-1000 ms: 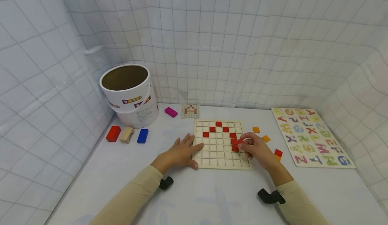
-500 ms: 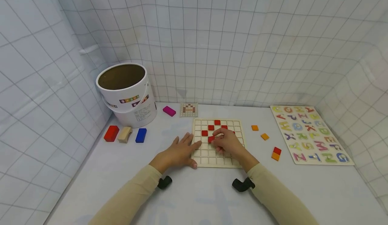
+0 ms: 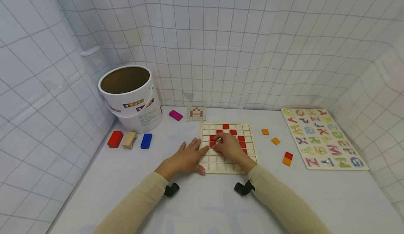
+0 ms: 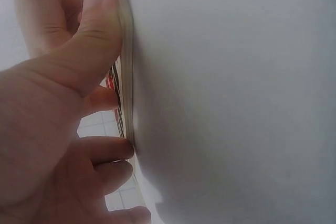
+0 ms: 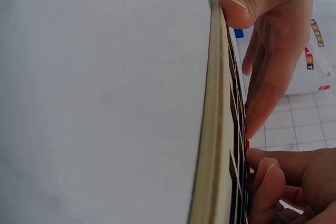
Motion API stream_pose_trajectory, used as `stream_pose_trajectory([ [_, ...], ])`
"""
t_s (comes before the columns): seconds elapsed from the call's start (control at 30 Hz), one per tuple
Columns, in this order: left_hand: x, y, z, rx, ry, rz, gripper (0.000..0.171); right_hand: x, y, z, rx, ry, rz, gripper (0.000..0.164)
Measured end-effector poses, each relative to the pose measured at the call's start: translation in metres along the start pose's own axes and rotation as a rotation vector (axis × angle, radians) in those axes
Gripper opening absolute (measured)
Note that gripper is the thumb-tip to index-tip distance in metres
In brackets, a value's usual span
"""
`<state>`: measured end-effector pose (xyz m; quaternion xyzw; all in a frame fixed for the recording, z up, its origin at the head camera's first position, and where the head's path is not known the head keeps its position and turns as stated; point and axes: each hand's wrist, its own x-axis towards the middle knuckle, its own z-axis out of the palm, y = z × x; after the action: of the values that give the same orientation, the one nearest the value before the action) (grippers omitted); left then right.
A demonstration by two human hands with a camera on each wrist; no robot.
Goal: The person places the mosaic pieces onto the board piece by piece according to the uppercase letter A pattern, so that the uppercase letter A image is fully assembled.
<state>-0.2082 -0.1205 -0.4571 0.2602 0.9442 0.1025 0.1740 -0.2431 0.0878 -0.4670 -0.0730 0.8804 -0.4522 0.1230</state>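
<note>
Grid board (image 3: pixel 220 166) lies flat under the right hand (image 3: pixel 231 146); left hand (image 3: pixel 187 159) rests on its left edge, fingers spread. Right fingers bent, tips down at red tiles (image 3: pixel 241 138); can't tell if pinching one. Hands close together. Board pale, square cells, tiles rising to a peak.

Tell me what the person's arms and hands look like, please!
The left sleeve and right sleeve are long, plain and beige. A black bent piece pokes out by the left wrist, and a second black piece by the right. The left hand and right hand are bare, with no gloves.
</note>
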Motion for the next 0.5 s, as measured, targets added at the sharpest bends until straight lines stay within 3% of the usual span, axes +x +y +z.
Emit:
stream_pose_trajectory([
  [0.1, 0.000, 0.001, 0.001, -0.007, -0.002, -0.002, 0.096, -0.006, 0.004, -0.008, -0.002, 0.008, -0.008, 0.026],
  [0.23, 0.001, 0.002, 0.000, -0.024, -0.006, -0.009, 0.096, -0.026, 0.020, -0.033, 0.027, 0.032, -0.033, 0.028],
  [0.4, -0.001, 0.002, 0.000, -0.023, -0.005, -0.030, 0.096, -0.059, 0.054, -0.080, 0.084, 0.056, -0.038, 0.030],
  [0.5, -0.001, 0.001, 0.002, -0.032, -0.001, -0.030, 0.096, -0.077, 0.080, -0.114, 0.059, 0.097, -0.012, 0.034],
])
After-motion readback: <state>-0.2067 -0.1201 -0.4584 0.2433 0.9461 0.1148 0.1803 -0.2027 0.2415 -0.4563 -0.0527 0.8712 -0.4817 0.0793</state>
